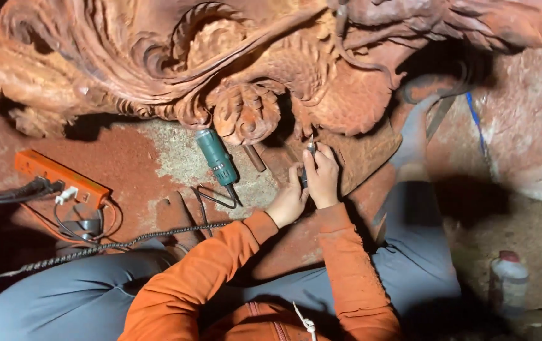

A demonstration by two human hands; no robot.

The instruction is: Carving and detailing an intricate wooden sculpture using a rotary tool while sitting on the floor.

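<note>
Dusty orange sleeves (pixel 353 265), grey trousers (pixel 63 297).

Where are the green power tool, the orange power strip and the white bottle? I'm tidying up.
green power tool (pixel 216 156), head view, middle of its body
orange power strip (pixel 56 177), head view, top face
white bottle (pixel 509 281), head view, its side

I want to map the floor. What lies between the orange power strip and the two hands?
In the head view, a green power tool and black cords lie on the dusty floor between the orange power strip and the hands.
</note>
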